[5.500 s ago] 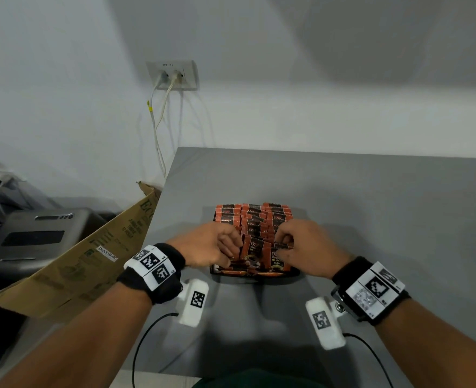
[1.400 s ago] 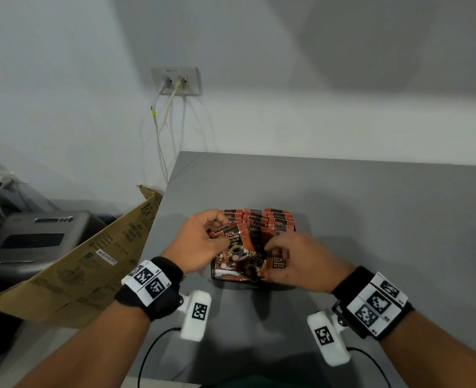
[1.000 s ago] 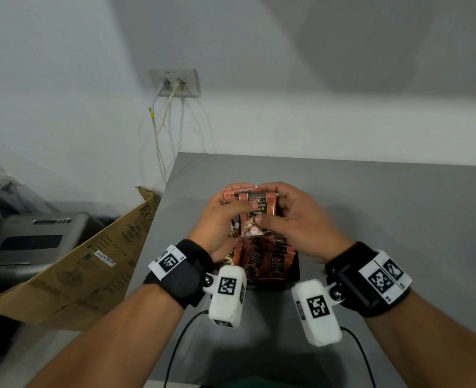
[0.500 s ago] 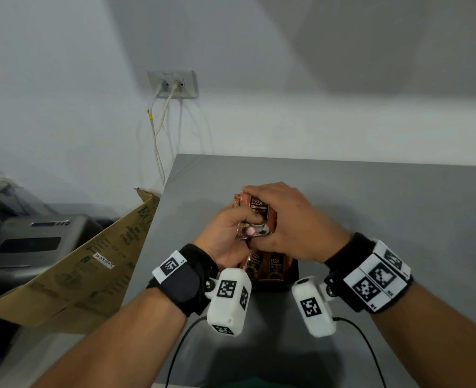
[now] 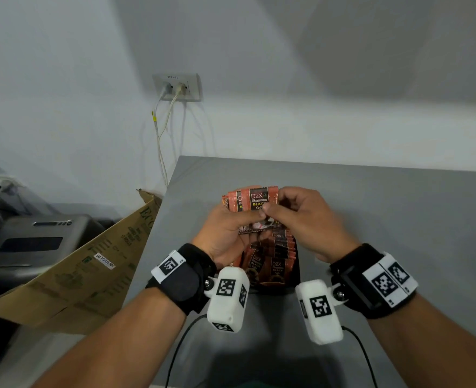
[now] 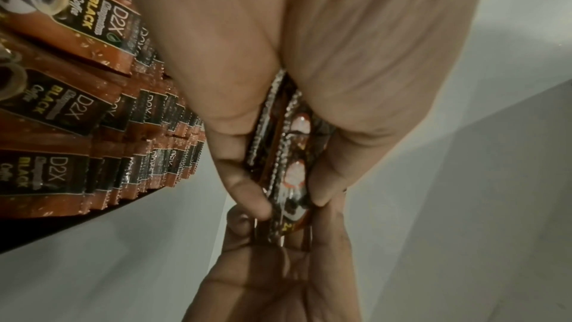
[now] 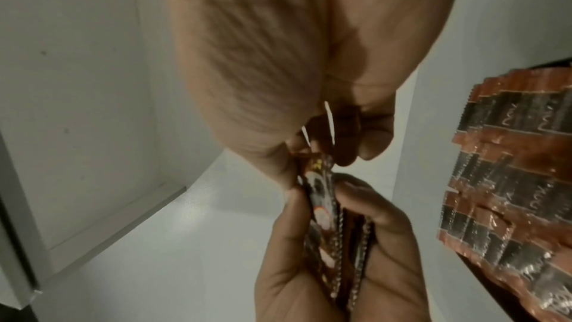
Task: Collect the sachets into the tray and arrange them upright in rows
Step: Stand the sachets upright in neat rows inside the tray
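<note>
Both hands hold a small bunch of sachets [image 5: 249, 202] raised above the tray [image 5: 296, 275]: the left hand [image 5: 225, 233] grips the bunch from below, the right hand [image 5: 305, 219] pinches its right edge with thumb and fingers. Half a second ago the right hand covered the bunch; its front label now shows. Upright rows of sachets [image 5: 276, 256] fill the tray on the grey table [image 5: 399, 219]. Wrists and wrist cameras hide the tray's near edge; the count in the bunch cannot be made out.

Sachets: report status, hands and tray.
Both hands, left hand and right hand, gripping a sachet bundle above the tray. Tray rows upright. Nothing obstructing.
</note>
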